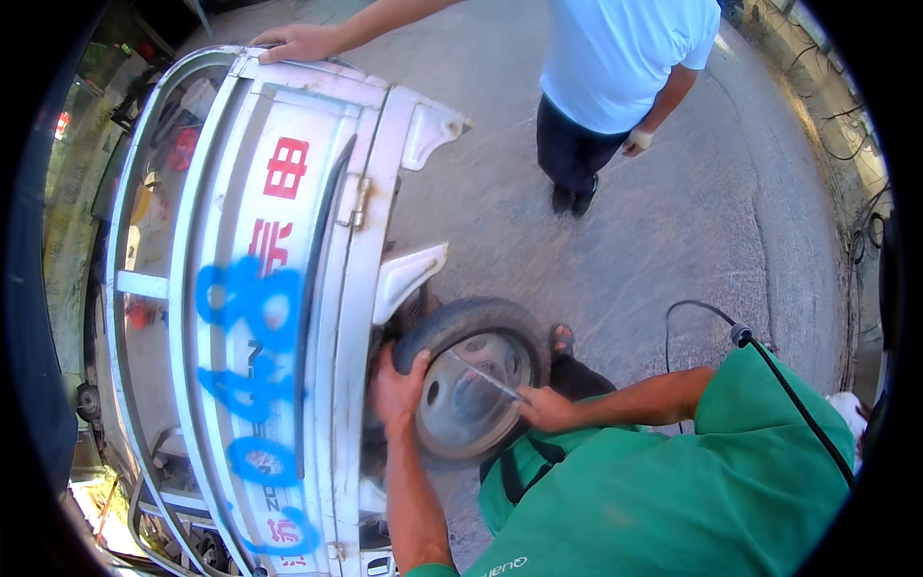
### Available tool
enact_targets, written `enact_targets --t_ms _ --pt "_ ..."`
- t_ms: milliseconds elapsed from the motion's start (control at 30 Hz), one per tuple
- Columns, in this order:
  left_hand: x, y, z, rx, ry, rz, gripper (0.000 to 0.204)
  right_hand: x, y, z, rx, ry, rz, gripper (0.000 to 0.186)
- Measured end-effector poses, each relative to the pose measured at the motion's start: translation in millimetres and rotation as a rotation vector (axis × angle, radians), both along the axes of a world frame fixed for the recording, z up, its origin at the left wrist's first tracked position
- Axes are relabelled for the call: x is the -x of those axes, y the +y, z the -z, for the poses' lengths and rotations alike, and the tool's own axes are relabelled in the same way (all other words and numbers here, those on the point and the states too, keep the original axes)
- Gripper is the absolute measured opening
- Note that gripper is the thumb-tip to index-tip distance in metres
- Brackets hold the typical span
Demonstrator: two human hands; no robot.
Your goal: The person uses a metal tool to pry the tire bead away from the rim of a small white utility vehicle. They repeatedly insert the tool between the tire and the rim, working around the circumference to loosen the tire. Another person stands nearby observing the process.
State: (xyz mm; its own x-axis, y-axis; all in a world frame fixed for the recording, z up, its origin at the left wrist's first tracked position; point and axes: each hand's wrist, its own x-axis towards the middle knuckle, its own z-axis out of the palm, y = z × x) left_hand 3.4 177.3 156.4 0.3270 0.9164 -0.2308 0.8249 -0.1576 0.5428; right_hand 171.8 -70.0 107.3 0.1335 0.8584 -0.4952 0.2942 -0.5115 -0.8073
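Here — right grip (546, 409) closed round metal rod (487, 376) | left grip (397, 388) clasping tyre (433, 332) | rod tip at rim (460, 412)

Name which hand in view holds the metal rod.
The green-sleeved person's right hand grips the rod over the wheel. The left hand is on the tire; a third hand rests on the white frame; a fourth hand hangs beside the pale shirt.

Standing person (625, 62) on grey pavement (687, 260)

The standing person (625, 67) is cut off above; the rod (487, 375) seems indistinct at its tip.
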Motion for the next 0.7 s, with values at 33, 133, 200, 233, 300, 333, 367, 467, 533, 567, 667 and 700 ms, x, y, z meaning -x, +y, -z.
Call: enact_targets --t_ms 33,133,200,233,300,333,367,467,533,567,667,700 --pt "-0.1 -1.9 -0.2 0.003 0.001 -0.006 0.074 9.4 -6.0 26.6 -0.018 -0.017 -0.003 0.026" --pt "-8.7 -4.7 4.4 0.049 -0.008 -0.035 0.074 -1.3 -2.8 39.9 -0.014 -0.054 -0.020 0.028" --pt "-9.1 -9.4 5.7 0.023 -0.037 -0.025 0.073 -17.8 -2.9 39.8 -0.011 -0.080 -0.042 0.028" --pt "-7.1 -8.6 4.0 0.027 -0.015 -0.022 0.073 -24.0 -3.8 37.7 -0.025 -0.096 -0.055 0.028" --pt "-2.3 -5.1 0.5 0.035 0.030 -0.012 0.073 -25.4 -4.5 33.6 -0.026 -0.078 -0.050 0.028" --pt "-4.7 -3.5 -3.0 0.045 0.035 -0.006 0.073 -31.3 -4.1 20.1 -0.018 -0.059 -0.043 0.028" --pt "-8.2 -1.0 -7.0 0.054 0.041 0.001 0.072 -35.1 -4.4 8.2 -0.009 -0.039 -0.034 0.029" --pt "-16.4 5.4 -12.1 0.057 0.049 0.033 0.072 -42.8 -6.9 -16.4 0.009 -0.016 -0.011 0.030" --pt "-24.9 8.2 -19.1 0.083 0.062 0.062 0.073 -44.8 -12.3 -32.3 0.007 -0.076 -0.030 0.029" --pt "-29.9 9.7 -24.8 0.115 0.076 0.081 0.073 -43.4 -16.7 -36.2 0.008 -0.105 -0.036 0.029" --pt "-44.2 13.6 -32.8 0.088 0.103 0.172 0.072 -51.1 -41.4 -35.4 0.052 -0.175 -0.158 0.030" --pt "-48.6 14.9 -33.6 0.059 0.109 0.209 0.071 -54.0 -44.3 -45.6 0.076 -0.177 -0.186 0.031"
